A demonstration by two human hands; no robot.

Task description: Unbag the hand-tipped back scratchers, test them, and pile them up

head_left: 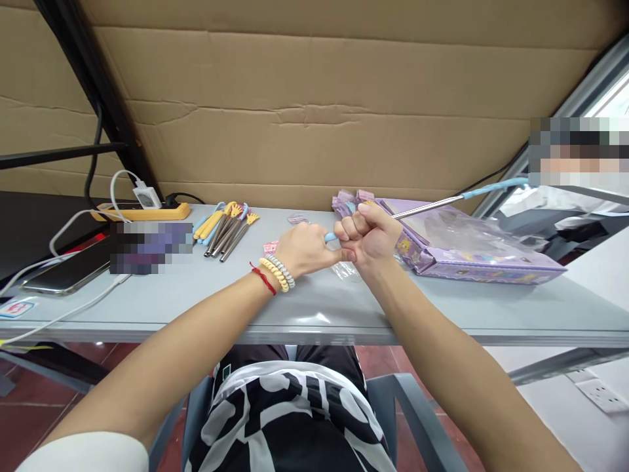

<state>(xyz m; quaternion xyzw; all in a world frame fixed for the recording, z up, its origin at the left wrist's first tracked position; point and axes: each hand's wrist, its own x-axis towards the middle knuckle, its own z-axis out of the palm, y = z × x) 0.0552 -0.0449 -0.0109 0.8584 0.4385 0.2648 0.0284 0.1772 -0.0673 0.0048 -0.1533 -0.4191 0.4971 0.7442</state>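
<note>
Both hands are closed on one long back scratcher [430,207], with a slim metal rod and light-blue ends. My left hand [302,249] grips its blue handle end, though most of those fingers are turned away from view. Beside it, my right hand [371,239] is wrapped in a fist around the same piece. The rod runs out of the right fist, rising slightly to the right, and its curved blue tip reaches a blurred patch. Under the hands lie crumpled clear plastic [345,269] and a small pink-printed piece [270,248].
Several similar scratchers [228,226] with yellow and blue parts lie left of my hands. A purple box [486,269] with clear film stands on the right. At far left are a phone [69,265], a yellow power strip [170,212] and white cables. Cardboard [314,85] walls the back.
</note>
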